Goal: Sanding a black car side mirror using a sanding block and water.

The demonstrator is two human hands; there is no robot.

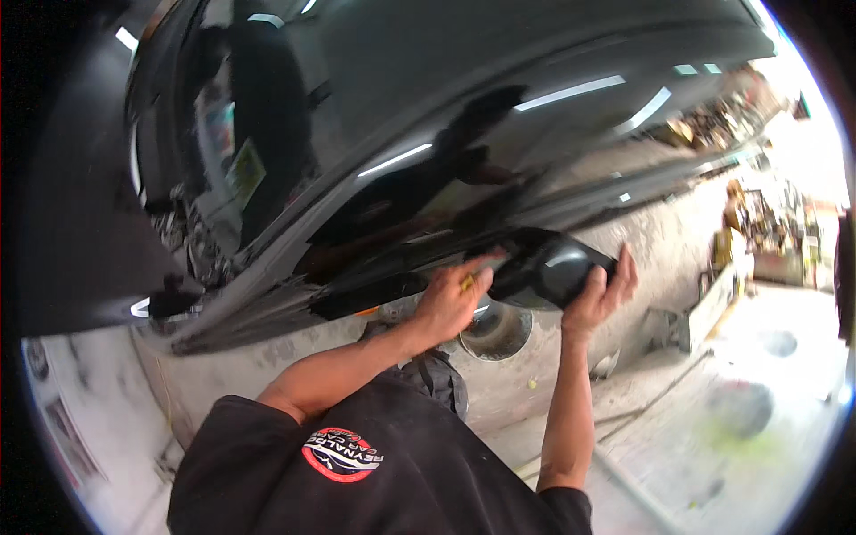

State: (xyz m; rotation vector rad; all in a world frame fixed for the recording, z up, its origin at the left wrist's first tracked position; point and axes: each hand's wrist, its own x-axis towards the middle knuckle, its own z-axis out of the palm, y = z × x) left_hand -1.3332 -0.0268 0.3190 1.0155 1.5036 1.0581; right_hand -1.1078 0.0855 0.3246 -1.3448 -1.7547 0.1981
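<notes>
The glossy black panels of a car [571, 80] curve across the upper part of the view. At the car's lower edge, a rounded glossy black part that looks like a side mirror housing [571, 267] juts toward me. My right hand [599, 294] grips its outer right end, with the thumb and fingers around the edge. On the housing's left side, my left hand [453, 299] is closed on a small yellow item [467, 282], mostly hidden by the fingers. Its fingertips reach to where the housing meets the car.
Below the housing, a round grey bucket [499, 337] stands on the concrete floor. A dark bag-like item [439, 379] is beside it. Cluttered shelving [776, 223] stands at the right, above pale boards with dark round marks. A white vehicle [85, 428] is at lower left.
</notes>
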